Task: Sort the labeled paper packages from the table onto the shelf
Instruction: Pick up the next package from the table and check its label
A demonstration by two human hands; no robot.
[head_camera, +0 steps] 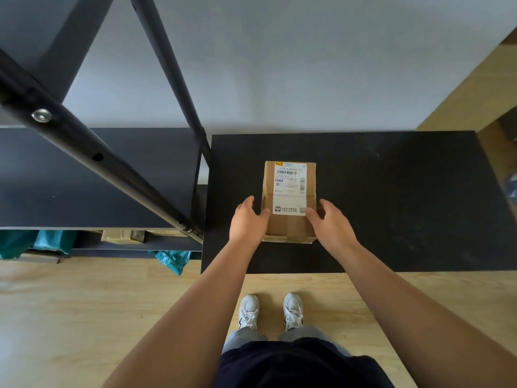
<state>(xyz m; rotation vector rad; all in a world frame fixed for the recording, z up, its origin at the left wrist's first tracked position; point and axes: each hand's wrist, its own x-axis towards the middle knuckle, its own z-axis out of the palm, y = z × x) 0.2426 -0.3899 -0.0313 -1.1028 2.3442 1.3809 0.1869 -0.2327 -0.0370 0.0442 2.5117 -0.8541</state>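
Centrally on black worktop [391, 191]: one brown paper package [289, 201], rectangular, long axis running from near edge toward far edge, nearer the left edge than the right. White shipping label [289, 189] on top face, covering most of the upper portion; barcode rows, printed code "N294", a second barcode strip along the label's right margin, small logo block at the label's lower end. Clear tape band visible across the package near its front end. Left hand [247, 219] set against the package's left side, fingers partly curled, thumb lying on the top face by the label's lower left corner. Right hand [330, 219] set against the right side, fingers partly curled, thumb touching the label's lower right corner. Both hands half closed around the package's near end; lifted or resting on the worktop, cannot tell. Black shelf [84, 175] standing just beside the worktop's left edge, top board bare.
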